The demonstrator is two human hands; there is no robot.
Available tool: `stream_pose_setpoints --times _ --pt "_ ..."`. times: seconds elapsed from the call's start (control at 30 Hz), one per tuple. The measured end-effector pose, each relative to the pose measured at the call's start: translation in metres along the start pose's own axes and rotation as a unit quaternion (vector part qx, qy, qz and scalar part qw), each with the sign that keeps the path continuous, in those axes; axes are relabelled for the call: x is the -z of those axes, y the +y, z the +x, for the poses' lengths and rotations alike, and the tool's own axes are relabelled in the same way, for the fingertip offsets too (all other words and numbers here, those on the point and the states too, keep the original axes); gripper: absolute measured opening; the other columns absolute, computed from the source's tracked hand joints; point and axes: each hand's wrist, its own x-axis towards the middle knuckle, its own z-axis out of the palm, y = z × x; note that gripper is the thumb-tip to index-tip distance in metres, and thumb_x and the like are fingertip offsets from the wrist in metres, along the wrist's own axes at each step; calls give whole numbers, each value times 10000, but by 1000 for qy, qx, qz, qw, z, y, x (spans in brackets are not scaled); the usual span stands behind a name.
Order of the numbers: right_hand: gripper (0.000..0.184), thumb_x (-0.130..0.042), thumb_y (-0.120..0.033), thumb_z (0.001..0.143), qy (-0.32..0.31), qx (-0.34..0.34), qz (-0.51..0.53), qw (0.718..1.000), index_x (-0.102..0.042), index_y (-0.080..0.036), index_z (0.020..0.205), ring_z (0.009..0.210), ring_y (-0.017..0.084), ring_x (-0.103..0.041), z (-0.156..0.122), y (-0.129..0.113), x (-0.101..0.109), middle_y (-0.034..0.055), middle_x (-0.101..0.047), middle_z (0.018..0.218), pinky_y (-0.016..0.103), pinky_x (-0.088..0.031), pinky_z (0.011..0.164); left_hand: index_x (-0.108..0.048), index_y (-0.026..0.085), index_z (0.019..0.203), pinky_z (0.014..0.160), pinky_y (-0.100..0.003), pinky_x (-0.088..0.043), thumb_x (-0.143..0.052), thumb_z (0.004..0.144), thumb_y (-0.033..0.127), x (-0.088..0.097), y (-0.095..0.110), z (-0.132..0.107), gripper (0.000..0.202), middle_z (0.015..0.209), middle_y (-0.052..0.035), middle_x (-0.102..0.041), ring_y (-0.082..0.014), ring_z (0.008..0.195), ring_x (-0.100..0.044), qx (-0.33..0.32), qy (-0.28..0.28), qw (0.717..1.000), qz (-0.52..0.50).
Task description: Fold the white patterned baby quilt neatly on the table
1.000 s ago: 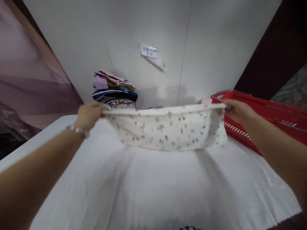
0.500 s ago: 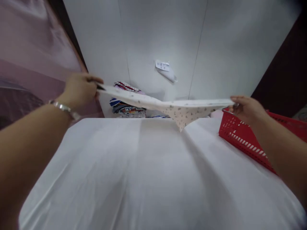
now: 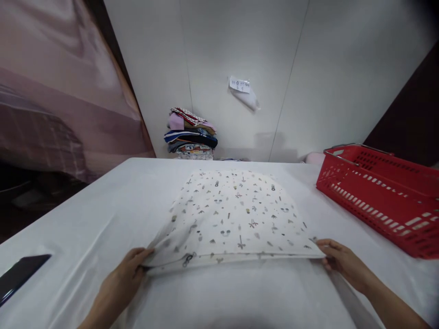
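Down has come the cloth (image 3: 236, 214). Half a second ago it was held up in the air, pulled tight between the two hands. Now it lies flat on the tabletop (image 3: 103, 205), in the middle of the frame. Both hands have come down low with it, close to the bottom edge of the picture.

It is white with lots of small grey and brown shapes on it. A little zip (image 3: 188, 259) shows on its near edge, towards the left.

At the lower left, the left hand (image 3: 126, 274) has its fingers curled on the near left corner and pinches it. That corner is lifted a bit and looks crumpled. At the lower right, the right hand (image 3: 339, 260) pinches the near right corner, which lies flat.

A white sheet covers the tabletop. A red basket (image 3: 380, 201) with holes in its sides stands at the right of the frame, apart from the cloth. Something small and pink (image 3: 313, 157) sits just behind the basket's far corner; I cannot tell what it is.

A pile of folded clothes (image 3: 190, 135) in many colours sits at the back, against the white wall (image 3: 240, 36), above and left of the middle. A paper note (image 3: 239, 85) is stuck on the wall near the top middle. A flat black thing (image 3: 20, 274) lies at the lower left edge of the tabletop.
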Motion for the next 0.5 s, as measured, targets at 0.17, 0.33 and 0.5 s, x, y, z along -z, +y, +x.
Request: stream_pose_setpoints --times 0.17,0.33,0.5 --pt "324 -799 -416 572 55 113 4 992 -692 -211 799 520 117 -508 -4 -20 13 -7 -595 680 231 -439 463 -660 258 986 825 -323 -534 -398 816 224 27 17 11 315 1149 -38 -622 -209 974 -637 -6 128 992 10" --pt "255 -778 -459 483 89 28 -89 992 -685 -288 649 496 170 -520 -19 10 25 24 -574 638 306 -475 440 -645 248 943 590 -253 -518 -426 803 200 7 10 -23 265 1166 -23 -608 -139 723 -655 6 -25 999 41" --pt "213 -742 -453 398 143 25 -121 982 -648 -422 587 509 212 -543 -13 40 47 56 -622 764 359 -480 466 -582 232 902 633 -222 -491 -412 820 177 6 10 -39 197 1179 -19 -575 -126 796 -651 37 41 997 53"
